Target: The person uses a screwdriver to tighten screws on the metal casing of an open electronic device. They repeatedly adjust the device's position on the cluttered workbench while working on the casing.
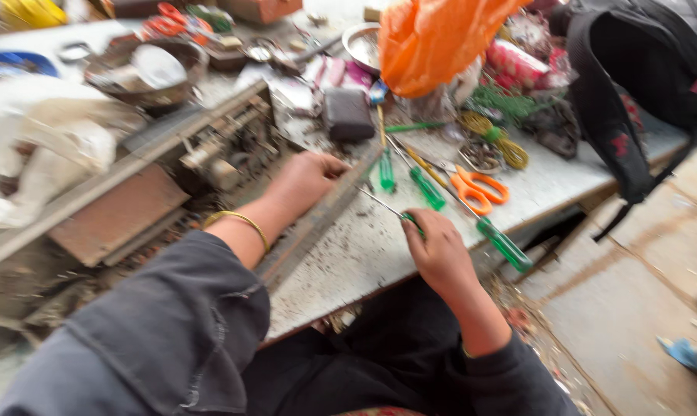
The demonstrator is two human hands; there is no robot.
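My left hand (306, 179) rests on the edge of a long rusty metal frame (317, 219) that lies across the white worktable (379, 254). A gold bangle sits on that wrist. My right hand (438, 250) is closed around a green-handled screwdriver (398, 212), whose thin shaft points up and left toward the frame. The picture is blurred by motion.
Other green-handled screwdrivers (425, 187) and orange-handled scissors (479, 189) lie on the table beyond my right hand. A dark block (347, 114), an orange plastic bag (433, 38), a black backpack (633, 77), a metal bowl (144, 73) and much clutter fill the back.
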